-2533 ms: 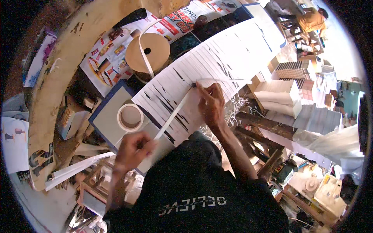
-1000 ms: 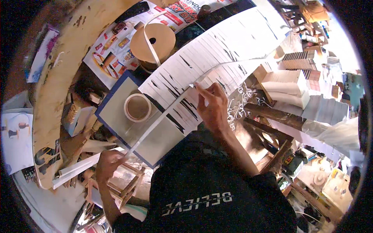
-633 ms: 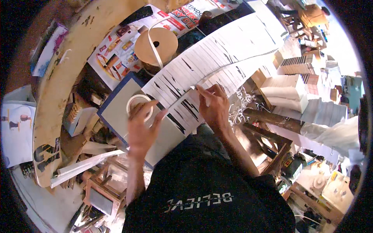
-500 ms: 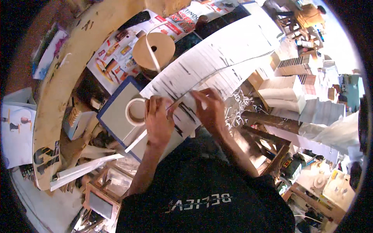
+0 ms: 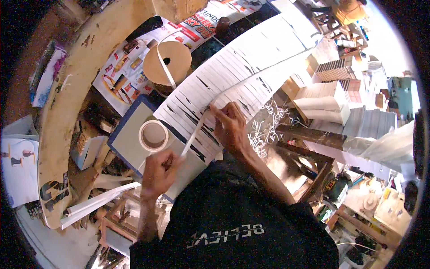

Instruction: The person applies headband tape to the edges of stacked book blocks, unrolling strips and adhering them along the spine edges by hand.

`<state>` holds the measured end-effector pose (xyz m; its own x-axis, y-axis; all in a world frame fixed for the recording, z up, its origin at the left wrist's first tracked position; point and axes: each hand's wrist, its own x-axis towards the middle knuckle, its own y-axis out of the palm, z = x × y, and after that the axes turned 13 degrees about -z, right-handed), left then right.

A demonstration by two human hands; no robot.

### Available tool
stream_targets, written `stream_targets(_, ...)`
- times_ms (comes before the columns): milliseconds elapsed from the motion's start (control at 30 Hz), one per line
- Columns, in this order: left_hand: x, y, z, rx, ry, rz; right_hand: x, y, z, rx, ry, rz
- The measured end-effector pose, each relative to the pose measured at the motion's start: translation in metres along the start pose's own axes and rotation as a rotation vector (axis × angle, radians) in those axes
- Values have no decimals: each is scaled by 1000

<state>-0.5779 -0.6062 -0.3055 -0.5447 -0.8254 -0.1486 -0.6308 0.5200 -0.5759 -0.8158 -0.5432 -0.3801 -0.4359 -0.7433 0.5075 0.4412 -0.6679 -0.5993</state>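
Note:
A long row of white paper blocks [image 5: 233, 60], with dark gaps between them, runs from before me toward the far right. A narrow white strip [image 5: 195, 136] slants across its near end. My left hand [image 5: 159, 174], closed and slightly blurred, grips the strip's lower end beyond the row's near left corner. Above the blocks, my right hand [image 5: 230, 125] pinches the strip farther up with thumb and fingertips. From there a thin band continues along the row. Left of the blocks, a roll of cream tape [image 5: 153, 136] rests on a grey board with blue edges [image 5: 130, 127].
A large brown reel [image 5: 172, 62] with a loose white band stands beyond the tape roll, on printed sheets [image 5: 118, 78]. Curly white scraps [image 5: 268, 130] lie right of the row. Paper stacks [image 5: 322, 101] stand farther right. A curved wooden edge [image 5: 74, 89] bounds the left.
My left hand has moved down and left from the near end of the blocks, drawing the strip out straight. My right hand has shifted slightly left and now pinches the strip.

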Motion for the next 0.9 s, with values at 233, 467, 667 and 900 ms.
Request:
stream_targets(233,-117,-77,106,-117,-474,223,14,-8,11,-60,41,-99)
stream_targets(467,-37,-23,48,-71,30,-155,26,-15,1,-1,84,46)
stream_targets(667,9,54,31,-425,-273,-58,33,-19,43,49,12,87)
stream_targets(900,1,55,13,-389,-302,-137,-16,3,24,99,11,116)
